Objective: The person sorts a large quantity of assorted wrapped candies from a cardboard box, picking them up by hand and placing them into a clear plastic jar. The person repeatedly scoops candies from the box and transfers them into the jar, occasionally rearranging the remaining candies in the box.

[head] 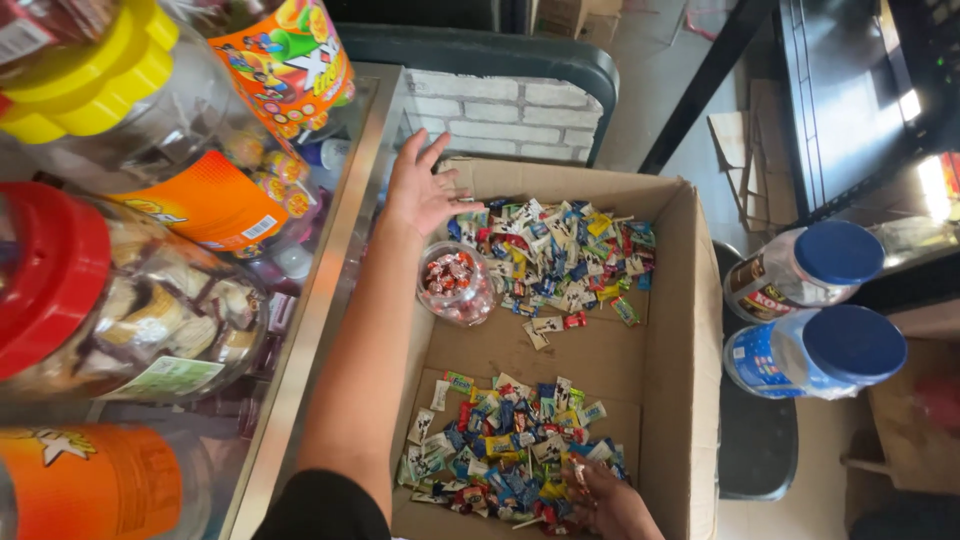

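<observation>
Your left hand (420,190) reaches to the far left corner of the open brown cardboard box (680,330), fingers spread and the grip wide open on nothing, its fingertips at the edge of the far heap of small wrapped sweets (565,262). Your right hand (608,500) rests on the near heap of wrapped sweets (505,440) at the box's near edge; its fingers curl down into the wrappers, and you cannot tell whether that grip has closed on any. Both heaps are flat, crinkled packets in blue, white, yellow, red and green, well apart, with bare matte cardboard between them. Just near your left hand, a small round clear plastic tub (457,285) stands inside the box, filled with red and white wrapped sweets. To the left, on the glass-topped bench (330,270), stand large clear plastic jars: one with a yellow ribbed lid (85,70), one with a red lid (45,280), holding pale wrapped pieces. To the right of the box, two clear jars with smooth round blue lids (845,300) lie on their sides.
</observation>
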